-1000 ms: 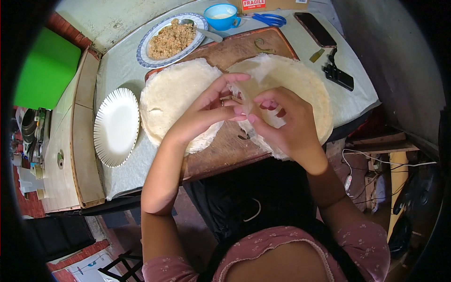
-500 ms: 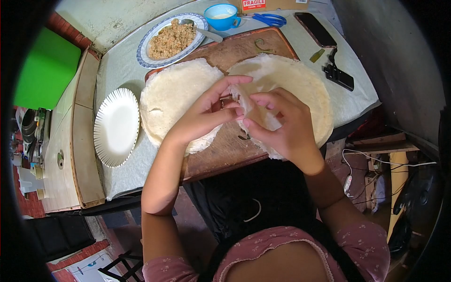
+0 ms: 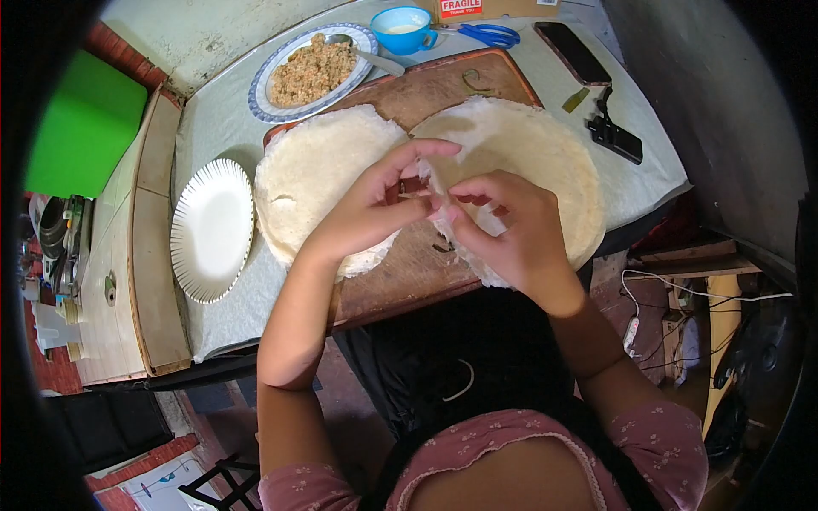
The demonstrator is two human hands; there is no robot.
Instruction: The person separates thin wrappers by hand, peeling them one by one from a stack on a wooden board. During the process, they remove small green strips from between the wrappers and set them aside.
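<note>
Above the brown wooden board (image 3: pixel 400 285), my left hand (image 3: pixel 375 200) holds a thin, translucent wrapper sheet (image 3: pixel 477 264) between thumb and fingers. My right hand (image 3: pixel 520 230) pinches the same sheet beside it, thumb and fingertips close to my left thumb. The lower part of the sheet hangs toward the board's front edge. A stack of round pale wrappers (image 3: pixel 315 170) lies under and left of my left wrist. Another round stack (image 3: pixel 554 162) lies behind and right of my right hand. A small dark green strip shows on the board below my hands.
A white fluted plate (image 3: pixel 211 230) stands at the left. Farther back are a plate of minced filling (image 3: pixel 313 75) with a spoon, a blue cup (image 3: pixel 402 31), blue scissors (image 3: pixel 490 34), a phone (image 3: pixel 573 53) and a black clip device (image 3: pixel 615 139).
My right hand has shifted slightly left, its fingertips now nearer my left thumb. The sheet between my hands looks narrower and more gathered at the top.
</note>
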